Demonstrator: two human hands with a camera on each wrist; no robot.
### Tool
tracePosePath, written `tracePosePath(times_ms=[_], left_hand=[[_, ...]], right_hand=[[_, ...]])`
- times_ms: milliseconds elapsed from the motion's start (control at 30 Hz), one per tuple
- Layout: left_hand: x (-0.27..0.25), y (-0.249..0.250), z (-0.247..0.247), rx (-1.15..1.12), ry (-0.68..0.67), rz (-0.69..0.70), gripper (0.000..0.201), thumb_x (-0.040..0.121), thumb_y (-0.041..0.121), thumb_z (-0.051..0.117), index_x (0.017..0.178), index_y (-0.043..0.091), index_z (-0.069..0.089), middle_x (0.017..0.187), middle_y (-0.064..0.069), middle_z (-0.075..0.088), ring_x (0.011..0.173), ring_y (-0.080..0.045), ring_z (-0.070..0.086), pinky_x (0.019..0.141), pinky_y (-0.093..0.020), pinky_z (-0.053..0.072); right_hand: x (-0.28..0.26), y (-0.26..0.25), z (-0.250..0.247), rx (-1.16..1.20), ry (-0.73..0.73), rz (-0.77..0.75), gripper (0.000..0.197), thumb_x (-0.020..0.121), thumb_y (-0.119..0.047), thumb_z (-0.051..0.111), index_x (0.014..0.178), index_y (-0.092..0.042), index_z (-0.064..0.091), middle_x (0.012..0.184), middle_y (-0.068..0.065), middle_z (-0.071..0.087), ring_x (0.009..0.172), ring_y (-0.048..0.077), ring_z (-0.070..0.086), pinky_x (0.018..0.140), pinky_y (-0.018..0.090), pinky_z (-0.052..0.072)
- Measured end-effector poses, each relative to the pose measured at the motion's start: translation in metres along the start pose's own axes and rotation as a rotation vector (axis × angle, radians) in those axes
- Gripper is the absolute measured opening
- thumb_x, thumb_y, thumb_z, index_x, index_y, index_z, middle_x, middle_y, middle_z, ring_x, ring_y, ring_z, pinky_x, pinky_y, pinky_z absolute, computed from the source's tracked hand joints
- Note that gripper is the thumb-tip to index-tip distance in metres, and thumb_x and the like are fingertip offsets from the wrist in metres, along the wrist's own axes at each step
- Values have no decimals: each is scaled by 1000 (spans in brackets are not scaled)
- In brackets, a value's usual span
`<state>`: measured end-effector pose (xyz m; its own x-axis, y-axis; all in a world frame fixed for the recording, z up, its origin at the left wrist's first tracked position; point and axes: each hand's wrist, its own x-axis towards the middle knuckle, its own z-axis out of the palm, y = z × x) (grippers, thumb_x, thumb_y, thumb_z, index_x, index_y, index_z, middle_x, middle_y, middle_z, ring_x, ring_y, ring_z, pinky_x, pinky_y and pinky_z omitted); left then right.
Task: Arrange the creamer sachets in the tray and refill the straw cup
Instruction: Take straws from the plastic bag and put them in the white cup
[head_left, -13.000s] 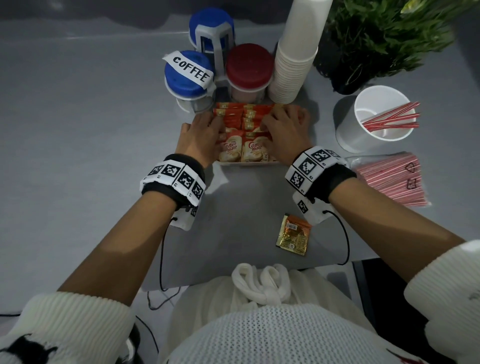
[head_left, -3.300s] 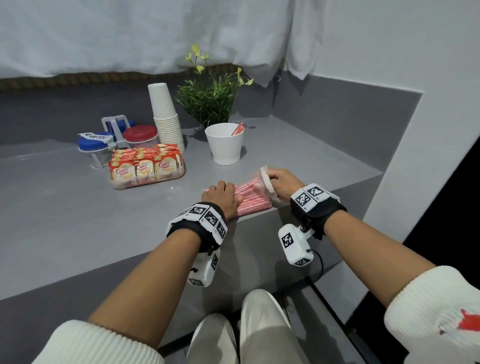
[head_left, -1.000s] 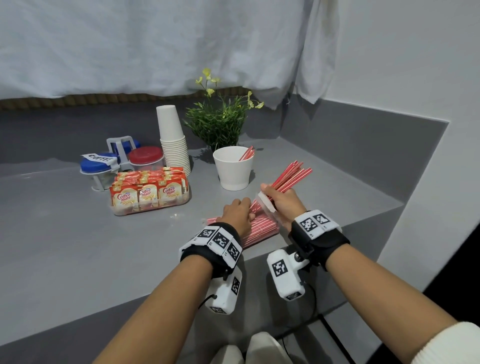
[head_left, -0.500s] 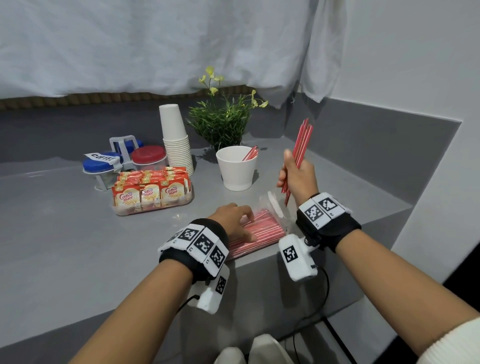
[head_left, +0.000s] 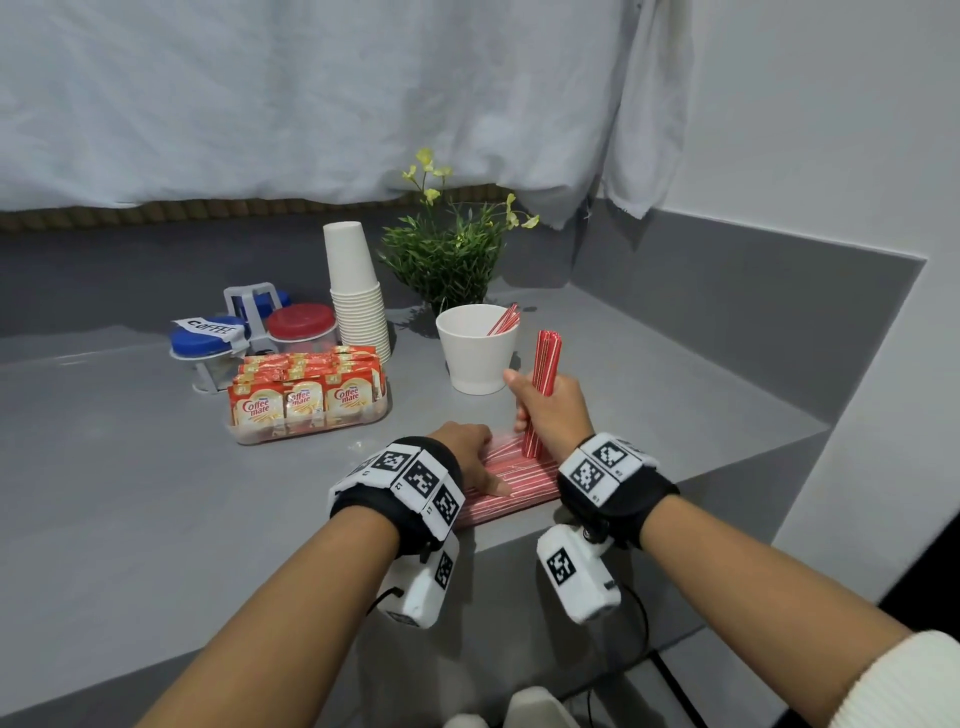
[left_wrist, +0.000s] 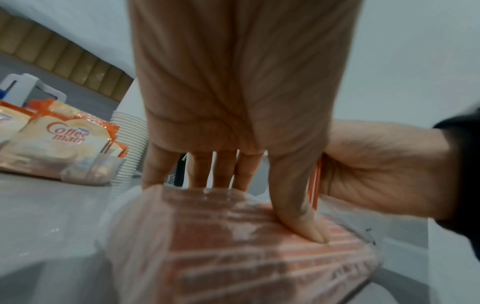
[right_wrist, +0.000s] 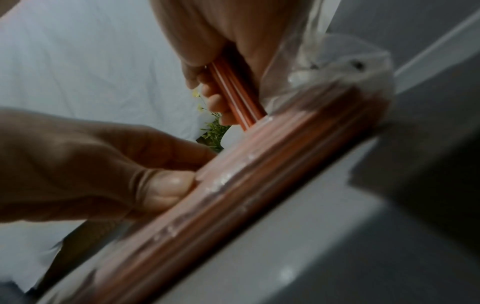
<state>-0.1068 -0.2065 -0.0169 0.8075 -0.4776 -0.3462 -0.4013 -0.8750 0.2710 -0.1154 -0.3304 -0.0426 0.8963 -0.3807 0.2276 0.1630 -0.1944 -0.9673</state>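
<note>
**Straw bundle upright in right hand, left hand flat on the pack**

Head view: right hand (head_left: 550, 410) has its fingers wrapped round a bundle of red straws (head_left: 543, 374), held near upright, lower ends resting on the straw pack (head_left: 511, 486). Left hand (head_left: 467, 457) lies on the pack with straight fingers, pressing it to the grey counter (head_left: 130, 467). White straw cup (head_left: 475, 353) stands just beyond the right hand, a few straws inside. Tray (head_left: 311, 428) of creamer sachets (head_left: 304, 392) sits to the cup's left.

Left wrist view: straight fingers (left_wrist: 298, 216) press the plastic-wrapped pack (left_wrist: 233, 246); frame is blurred, so the wrapping's open end cannot be made out.

Right wrist view: curled fingers (right_wrist: 215, 102) clamp the straws (right_wrist: 236, 92) above the pack (right_wrist: 259, 174).
</note>
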Motion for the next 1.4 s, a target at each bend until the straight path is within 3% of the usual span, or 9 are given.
tracePosePath(times_ms=[333, 567, 767, 833, 1000, 1133, 1233, 1333, 1400], left_hand=[[18, -13, -45, 12, 155, 9, 63, 88, 36, 59, 140, 12, 34, 141, -10, 44, 129, -25, 43, 104, -31, 34], [47, -37, -119, -159, 395, -9, 31, 90, 28, 58, 114, 8, 60, 120, -11, 61, 111, -27, 57, 91, -32, 45], [92, -46, -127, -395, 406, -37, 18, 90, 21, 58, 104, 9, 60, 95, -10, 58, 87, -22, 55, 71, -28, 47], [112, -49, -125, -466, 399, -55, 20, 90, 19, 58, 108, 10, 56, 96, -9, 55, 85, -21, 53, 62, -25, 46], [147, -62, -115, -712, 338, -71, 39, 90, 3, 55, 128, 3, 47, 111, -16, 56, 84, -20, 56, 67, -23, 49], [158, -69, -111, -840, 307, -37, 32, 90, -3, 51, 122, -2, 53, 103, -15, 57, 89, -22, 54, 72, -25, 49], [159, -70, -109, -876, 322, -24, 29, 91, -4, 47, 119, -3, 54, 93, -13, 58, 78, -17, 55, 70, -23, 50], [158, -68, -107, -890, 346, -17, 30, 93, -5, 43, 120, -2, 54, 78, -5, 56, 65, -10, 52, 54, -15, 49], [157, -66, -107, -886, 362, -4, 32, 93, -5, 41, 124, -1, 51, 84, -7, 58, 68, -13, 54, 62, -19, 50]], right_hand=[[39, -43, 2, 179, 13, -53, 37, 93, -27, 53, 59, -13, 46, 50, 5, 41, 38, 12, 41, 47, 26, 41], [106, -74, 14, 25, 149, -112, 50, 92, -36, 51, 48, -13, 45, 50, 3, 48, 48, 15, 48, 67, 30, 47], [146, -68, 37, -159, 181, -125, 45, 83, -37, 51, 44, -14, 54, 53, 8, 58, 65, 32, 63, 80, 43, 52], [159, -62, 44, -211, 156, -125, 40, 82, -31, 51, 47, -13, 56, 53, 6, 57, 65, 30, 62, 78, 40, 52], [184, -34, 55, -503, -49, -43, 28, 82, -22, 54, 61, -7, 65, 41, -3, 54, 40, 8, 53, 64, 35, 52], [192, -16, 62, -722, -198, -2, 24, 83, -25, 59, 75, -2, 63, 77, 14, 65, 74, 26, 60, 62, 32, 49], [189, -15, 65, -873, -304, 10, 33, 82, -30, 63, 60, -16, 43, 64, 2, 49, 66, 20, 51, 47, 22, 32], [187, -23, 64, -834, -371, 45, 30, 79, -32, 68, 63, -11, 54, 64, 5, 56, 60, 17, 53, 55, 26, 41], [185, -33, 61, -768, -361, 43, 25, 79, -27, 70, 75, -3, 63, 79, 16, 67, 75, 28, 65, 66, 35, 52]])
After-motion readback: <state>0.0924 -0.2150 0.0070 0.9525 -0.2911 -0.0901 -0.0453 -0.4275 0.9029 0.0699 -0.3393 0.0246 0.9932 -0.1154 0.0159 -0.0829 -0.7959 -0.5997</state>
